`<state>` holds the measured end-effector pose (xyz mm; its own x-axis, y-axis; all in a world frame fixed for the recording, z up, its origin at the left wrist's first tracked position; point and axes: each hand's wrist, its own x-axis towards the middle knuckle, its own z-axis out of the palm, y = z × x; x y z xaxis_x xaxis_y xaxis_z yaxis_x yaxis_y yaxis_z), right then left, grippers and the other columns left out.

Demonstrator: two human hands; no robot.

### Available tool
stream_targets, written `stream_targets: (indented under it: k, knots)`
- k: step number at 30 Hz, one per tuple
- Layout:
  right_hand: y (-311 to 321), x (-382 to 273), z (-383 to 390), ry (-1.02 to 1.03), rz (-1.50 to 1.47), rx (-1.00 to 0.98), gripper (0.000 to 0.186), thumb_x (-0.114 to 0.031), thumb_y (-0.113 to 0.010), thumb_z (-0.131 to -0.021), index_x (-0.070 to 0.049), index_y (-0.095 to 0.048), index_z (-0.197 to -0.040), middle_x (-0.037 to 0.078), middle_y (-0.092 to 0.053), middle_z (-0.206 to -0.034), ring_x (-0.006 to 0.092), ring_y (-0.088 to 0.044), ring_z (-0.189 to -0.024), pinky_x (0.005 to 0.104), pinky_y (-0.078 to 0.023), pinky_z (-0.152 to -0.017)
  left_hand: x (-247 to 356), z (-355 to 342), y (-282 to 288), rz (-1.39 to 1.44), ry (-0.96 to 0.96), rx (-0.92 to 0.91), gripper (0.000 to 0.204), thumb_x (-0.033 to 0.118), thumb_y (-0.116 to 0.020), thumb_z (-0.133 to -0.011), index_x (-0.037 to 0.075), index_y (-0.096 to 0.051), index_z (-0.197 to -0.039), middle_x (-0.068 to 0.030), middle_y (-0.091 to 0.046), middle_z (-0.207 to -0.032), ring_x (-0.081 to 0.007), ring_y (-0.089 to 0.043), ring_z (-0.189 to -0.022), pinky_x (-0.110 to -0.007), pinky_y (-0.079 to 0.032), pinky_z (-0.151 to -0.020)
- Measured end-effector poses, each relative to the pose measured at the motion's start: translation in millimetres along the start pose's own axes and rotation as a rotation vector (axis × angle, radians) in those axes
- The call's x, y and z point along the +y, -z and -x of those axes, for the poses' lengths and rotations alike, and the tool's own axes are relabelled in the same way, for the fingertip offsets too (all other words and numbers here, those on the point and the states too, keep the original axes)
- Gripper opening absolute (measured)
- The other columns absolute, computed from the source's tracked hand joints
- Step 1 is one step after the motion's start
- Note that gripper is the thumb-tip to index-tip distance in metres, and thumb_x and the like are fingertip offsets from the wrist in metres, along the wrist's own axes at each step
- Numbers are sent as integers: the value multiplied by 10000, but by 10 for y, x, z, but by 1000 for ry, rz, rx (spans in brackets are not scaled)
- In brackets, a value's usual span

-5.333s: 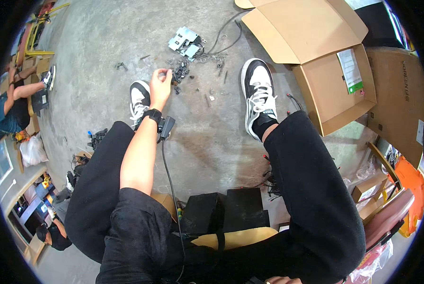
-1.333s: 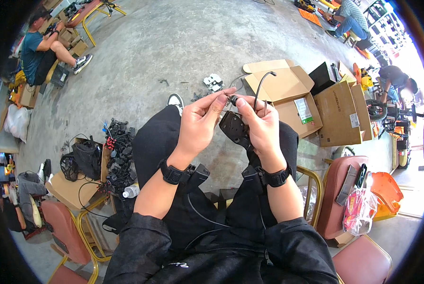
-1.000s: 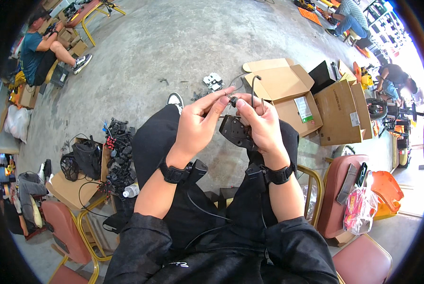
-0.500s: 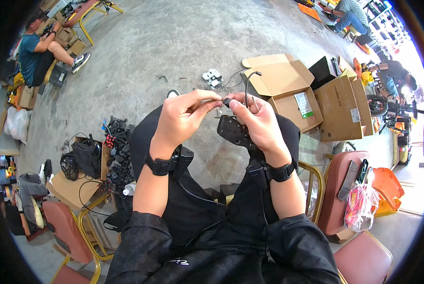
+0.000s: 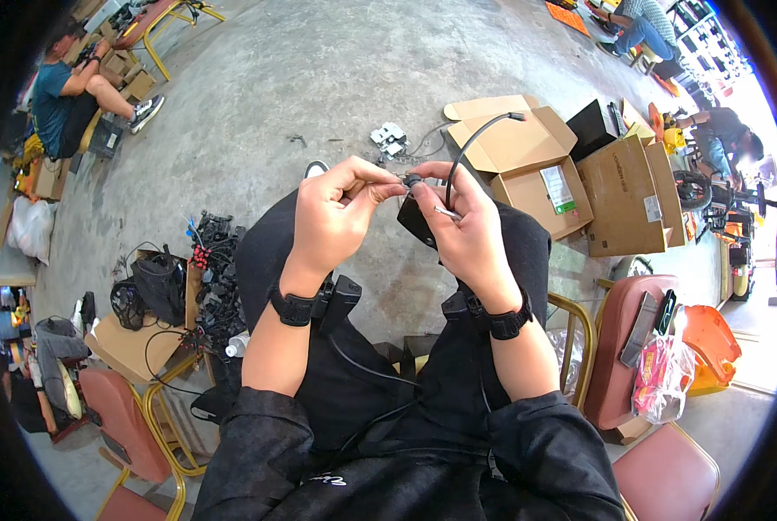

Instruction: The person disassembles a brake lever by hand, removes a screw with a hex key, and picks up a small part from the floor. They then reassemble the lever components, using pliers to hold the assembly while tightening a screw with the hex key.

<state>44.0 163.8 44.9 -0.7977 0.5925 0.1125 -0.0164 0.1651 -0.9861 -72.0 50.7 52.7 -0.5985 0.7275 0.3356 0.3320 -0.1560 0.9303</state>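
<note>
A: so how far along is this? use the open cardboard box (image 5: 536, 143) as the landmark and go left to right

B: ok, well left of the box there's a red-flecked heap of black parts (image 5: 219, 278) on the floor (image 5: 258, 104), no hand on it. Then, left of the box and a bit lower, the left hand (image 5: 332, 221), pinched narrow on the edge of a small black piece (image 5: 413, 180). Between the heap and the box a silvery metal part (image 5: 389, 139) sits on the floor, nobody touching it

A: and the small piece itself?

B: just left of the box, up between both hands. A dark housing (image 5: 415, 226) hangs tilted under it, against the right hand (image 5: 467, 217); can't tell what keeps it there, the hand hides that. The right hand, near the box's left side, pinches the small piece from across and also has a thin silvery rod (image 5: 446, 212) and a black cable (image 5: 467, 148) in its grip

A: done vs left, then?

B: my read is midway. Done: small piece, housing and cable are all together off the floor. Left: both hands are on the small piece, so that bit looks unfinished, and the cable's tip sticks out loose against the box. Is the piece seated on anything? too small to tell
</note>
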Motion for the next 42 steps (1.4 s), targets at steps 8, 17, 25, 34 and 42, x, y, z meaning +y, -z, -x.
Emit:
stream_targets:
  k: [8,17,25,34,42]
  knots:
    - [0,37,9,125,65,30,182,-115,-612,-873,-62,-579,-1044,17,-404,-529,73,-360,-486,243,-325,-466,9,0,-32,24,-4,33,65,-71,-558,-851,-46,-617,-863,-102,-686,-785,-131,-670,-770,-214,-519,-677]
    - [-37,-84,29,104,263,53,185,-116,-622,-870,-64,-560,-1035,49,-471,-536,98,-449,-480,247,-377,-477,-46,23,-90,82,-5,171,136,-116,-550,-806,-14,-637,-828,-47,-665,-750,-46,-589,-684,-171,-420,-575]
    - [135,-121,-6,-22,-155,-125,180,-33,-601,-879,24,-539,-1038,71,-649,-907,70,-595,-871,201,-469,-726,8,46,-123,169,82,143,85,-14,-688,-783,-11,-639,-852,-32,-670,-759,-19,-535,-620,-154,-372,-533]
    - [261,-26,-68,-235,-562,-271,155,-123,-680,-839,-14,-612,-927,7,-626,-845,45,-552,-759,186,-436,-659,-6,30,-7,359,72,-159,361,-46,-662,-769,25,-647,-1122,102,-303,-582,-4,-328,-527,-165,-387,-522]
    - [261,-86,-67,-342,-582,-398,164,-151,-708,-820,-29,-612,-873,-21,-604,-791,29,-525,-718,180,-410,-635,8,44,118,130,125,-259,279,-73,-644,-762,-15,-664,-1034,22,-532,-639,-16,-494,-569,-180,-488,-589]
